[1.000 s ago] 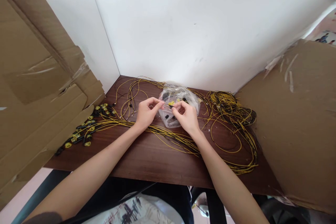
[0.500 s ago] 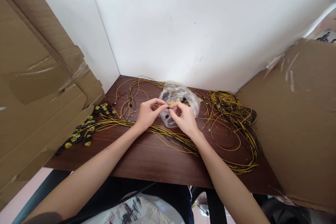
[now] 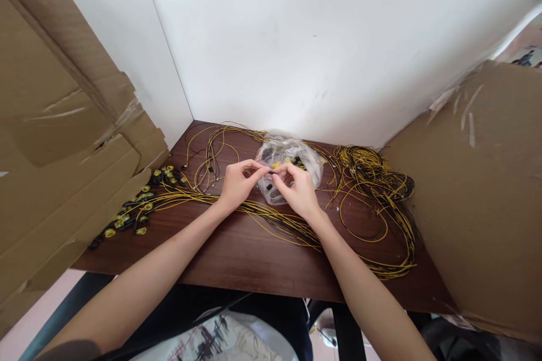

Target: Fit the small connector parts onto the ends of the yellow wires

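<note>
Above the plastic bag, my left hand [image 3: 239, 183] and my right hand [image 3: 300, 190] meet fingertip to fingertip. Between them is a small black connector [image 3: 271, 172], pinched by the thumb and finger of each hand; its details are too small to make out. A thin strand seems to run along the left fingers. Behind and below the hands sits the clear plastic bag [image 3: 312, 166], holding black and yellow connector parts. A bundle of yellow and black wires [image 3: 271, 215] passes beneath both wrists.
Black connectors with yellow ends [image 3: 141, 208] lie at the table's left. A tangled wire coil [image 3: 368, 175] lies on the right of the brown table [image 3: 237, 259]. Cardboard panels [image 3: 63, 141] flank both sides, and a white wall [image 3: 296, 56] rises behind.
My hands stay in nearly the same place. The fingertips shift slightly around the small black connector, which shows a little more now.
</note>
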Tool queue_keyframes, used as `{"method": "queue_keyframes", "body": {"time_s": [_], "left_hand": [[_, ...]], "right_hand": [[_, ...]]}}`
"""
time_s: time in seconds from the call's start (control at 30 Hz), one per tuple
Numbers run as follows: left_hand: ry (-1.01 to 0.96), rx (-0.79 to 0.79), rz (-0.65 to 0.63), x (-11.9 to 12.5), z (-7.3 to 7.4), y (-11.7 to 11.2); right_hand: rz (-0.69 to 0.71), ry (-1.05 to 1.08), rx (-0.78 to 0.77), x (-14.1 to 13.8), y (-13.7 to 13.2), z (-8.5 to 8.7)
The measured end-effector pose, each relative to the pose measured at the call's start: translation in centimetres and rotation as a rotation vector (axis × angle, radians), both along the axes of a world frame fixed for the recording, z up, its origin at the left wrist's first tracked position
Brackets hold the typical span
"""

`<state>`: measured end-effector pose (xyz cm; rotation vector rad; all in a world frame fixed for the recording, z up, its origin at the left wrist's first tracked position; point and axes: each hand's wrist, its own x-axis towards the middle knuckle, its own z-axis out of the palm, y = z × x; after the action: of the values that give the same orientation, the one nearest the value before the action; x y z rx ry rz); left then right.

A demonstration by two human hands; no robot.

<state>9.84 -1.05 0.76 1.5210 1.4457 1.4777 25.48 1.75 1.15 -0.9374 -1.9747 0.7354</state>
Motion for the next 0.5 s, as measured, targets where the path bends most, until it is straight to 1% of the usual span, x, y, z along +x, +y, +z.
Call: {"method": "queue_keyframes", "body": {"time_s": [0.23, 0.5], "left_hand": [[-0.016, 0.025, 0.001, 0.11, 0.09, -0.10], [-0.048, 0.017, 0.001, 0.18, 0.30, -0.19]], "right_hand": [[-0.053, -0.008, -0.010, 0.31, 0.24, 0.20], [-0.075, -0.017, -0.015, 0.26, 0.21, 0.04]]}}
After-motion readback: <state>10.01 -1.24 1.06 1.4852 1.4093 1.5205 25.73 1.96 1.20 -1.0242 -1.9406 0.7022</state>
